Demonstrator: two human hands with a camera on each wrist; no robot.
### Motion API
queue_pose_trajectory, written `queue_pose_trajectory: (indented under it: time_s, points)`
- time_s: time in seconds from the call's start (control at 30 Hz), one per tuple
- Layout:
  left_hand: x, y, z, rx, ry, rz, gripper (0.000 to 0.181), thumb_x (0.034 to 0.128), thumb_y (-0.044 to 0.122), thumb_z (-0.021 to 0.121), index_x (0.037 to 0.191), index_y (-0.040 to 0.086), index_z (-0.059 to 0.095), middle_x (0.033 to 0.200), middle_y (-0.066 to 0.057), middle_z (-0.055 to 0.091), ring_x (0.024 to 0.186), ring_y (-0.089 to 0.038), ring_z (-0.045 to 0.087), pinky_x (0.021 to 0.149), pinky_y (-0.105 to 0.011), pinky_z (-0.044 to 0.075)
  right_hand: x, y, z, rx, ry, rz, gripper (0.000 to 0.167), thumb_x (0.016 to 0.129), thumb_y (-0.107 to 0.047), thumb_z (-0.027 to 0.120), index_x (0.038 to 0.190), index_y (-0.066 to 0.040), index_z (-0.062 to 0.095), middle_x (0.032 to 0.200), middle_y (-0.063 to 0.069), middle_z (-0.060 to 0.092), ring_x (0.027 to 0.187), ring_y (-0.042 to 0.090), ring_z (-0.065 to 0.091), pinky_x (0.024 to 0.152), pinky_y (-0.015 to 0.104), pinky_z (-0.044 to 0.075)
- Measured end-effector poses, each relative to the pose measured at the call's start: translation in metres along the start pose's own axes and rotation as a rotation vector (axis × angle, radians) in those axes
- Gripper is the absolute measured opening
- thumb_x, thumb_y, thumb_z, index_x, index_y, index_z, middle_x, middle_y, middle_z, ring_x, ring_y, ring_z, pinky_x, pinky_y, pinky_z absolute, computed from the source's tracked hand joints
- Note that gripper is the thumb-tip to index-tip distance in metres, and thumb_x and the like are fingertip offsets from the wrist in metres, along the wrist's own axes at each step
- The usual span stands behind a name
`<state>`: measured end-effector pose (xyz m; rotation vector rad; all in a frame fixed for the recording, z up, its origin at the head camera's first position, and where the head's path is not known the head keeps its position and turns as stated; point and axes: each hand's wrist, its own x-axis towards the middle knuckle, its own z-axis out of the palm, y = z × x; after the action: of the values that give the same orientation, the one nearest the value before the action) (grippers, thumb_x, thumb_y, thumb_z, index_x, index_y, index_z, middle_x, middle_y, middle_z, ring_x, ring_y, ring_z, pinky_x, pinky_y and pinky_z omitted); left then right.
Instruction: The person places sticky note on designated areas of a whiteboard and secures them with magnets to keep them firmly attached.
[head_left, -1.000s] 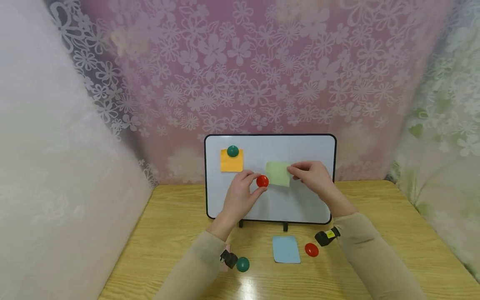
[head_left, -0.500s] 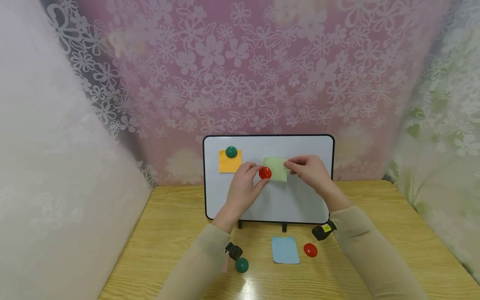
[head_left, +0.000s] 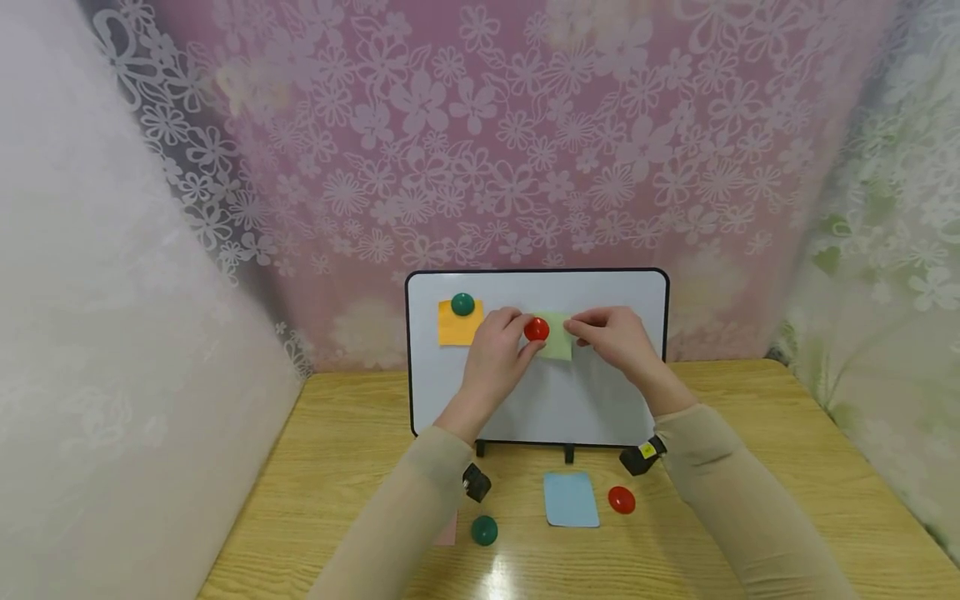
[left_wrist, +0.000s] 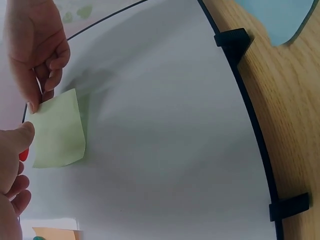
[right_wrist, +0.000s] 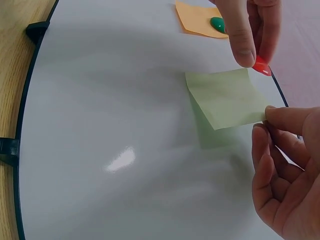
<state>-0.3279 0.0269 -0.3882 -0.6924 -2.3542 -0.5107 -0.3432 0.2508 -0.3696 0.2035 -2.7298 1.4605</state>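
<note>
My left hand (head_left: 497,357) pinches a round red magnet (head_left: 536,329) between thumb and fingers, in front of the left part of a green sticky note (head_left: 557,340). In the right wrist view the magnet (right_wrist: 261,66) shows beside the note's upper edge. With thumb and fingertip my right hand (head_left: 617,340) pinches the note's right corner. The note (right_wrist: 227,99) casts a shadow on the whiteboard (head_left: 555,408), its lower edge standing off the surface. To the left, an orange sticky note (head_left: 459,330) hangs under a green magnet (head_left: 462,304).
On the wooden table (head_left: 337,433) before the board lie a blue sticky note (head_left: 571,500), a second red magnet (head_left: 622,500) and a second green magnet (head_left: 484,531). A pink note (head_left: 447,533) is partly hidden by the left sleeve. Black feet (head_left: 569,454) support the board.
The left hand has moved up and slightly right with the red magnet, from the green note's lower left edge to in front of its upper left part. The right hand has raised the note slightly.
</note>
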Motion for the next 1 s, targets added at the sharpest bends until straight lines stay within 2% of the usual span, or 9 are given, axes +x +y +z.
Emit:
queue_pose_trajectory:
  time_s: [0.4, 0.63, 1.0]
  points:
    - [0.013, -0.004, 0.005, 0.057, 0.026, 0.009, 0.039, 0.0955, 0.028, 0.084, 0.126, 0.005, 0.075, 0.12, -0.007, 0.068, 0.111, -0.023, 0.062, 0.103, -0.032, 0.052, 0.004, 0.001, 0.004, -0.006, 0.027, -0.008, 0.043, 0.104, -0.039, 0.071, 0.128, -0.004, 0.076, 0.124, 0.016, 0.074, 0.105, 0.031, 0.071, 0.094, 0.05, 0.053]
    - [0.017, -0.001, 0.007, 0.079, 0.009, -0.018, 0.041, 0.0948, 0.027, 0.085, 0.127, 0.004, 0.075, 0.122, -0.007, 0.068, 0.115, -0.022, 0.061, 0.106, -0.032, 0.051, 0.006, 0.0, 0.009, 0.006, 0.053, -0.012, 0.042, 0.105, -0.038, 0.071, 0.127, -0.004, 0.076, 0.122, 0.016, 0.075, 0.103, 0.03, 0.071, 0.091, 0.047, 0.055]
    - [0.026, 0.003, 0.011, 0.135, -0.004, -0.002, 0.041, 0.0961, 0.028, 0.083, 0.129, 0.005, 0.076, 0.121, -0.007, 0.067, 0.117, -0.022, 0.06, 0.102, -0.032, 0.053, 0.007, -0.001, 0.012, -0.02, 0.097, -0.034, 0.04, 0.105, -0.038, 0.071, 0.125, -0.003, 0.078, 0.112, 0.015, 0.077, 0.096, 0.028, 0.071, 0.085, 0.042, 0.054]
